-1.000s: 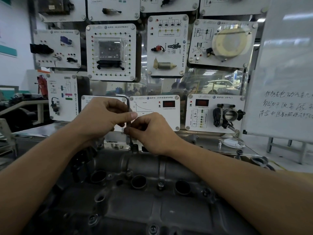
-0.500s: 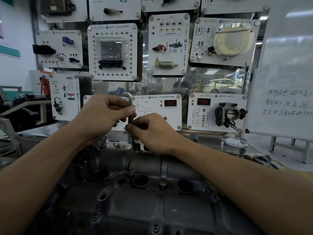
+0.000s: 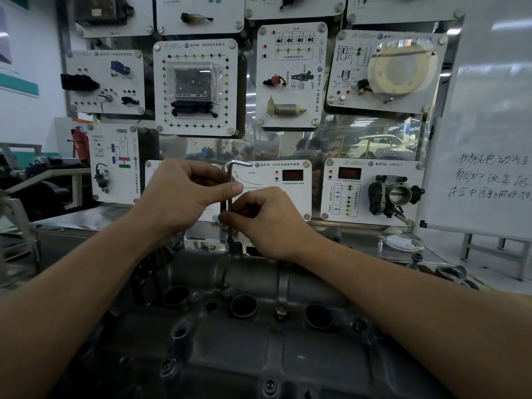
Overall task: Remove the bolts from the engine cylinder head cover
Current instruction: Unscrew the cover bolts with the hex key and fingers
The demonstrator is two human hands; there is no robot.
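Left hand fingers curled, thumb pressed against the upper shaft of an L-shaped hex key. Right hand pinches the same shaft lower down, fingertips closed round it. Both hands grip the key, neither is spread open. The key stands upright, short arm at the top pointing right. Its lower tip goes into a dark boss on the far edge of the cylinder head cover; the bolt head there is too dark to make out.

The cover lies across the bottom of the view, dark grey metal, with three round wells in a row along its middle. Other bolts are still seated in it: one between the middle and right wells, one at the near left, one at the near edge. Both forearms reach in over the cover.

Behind it is a display board of white training panels, with a throttle body mounted on the lower right one. A whiteboard with handwriting stands at right.
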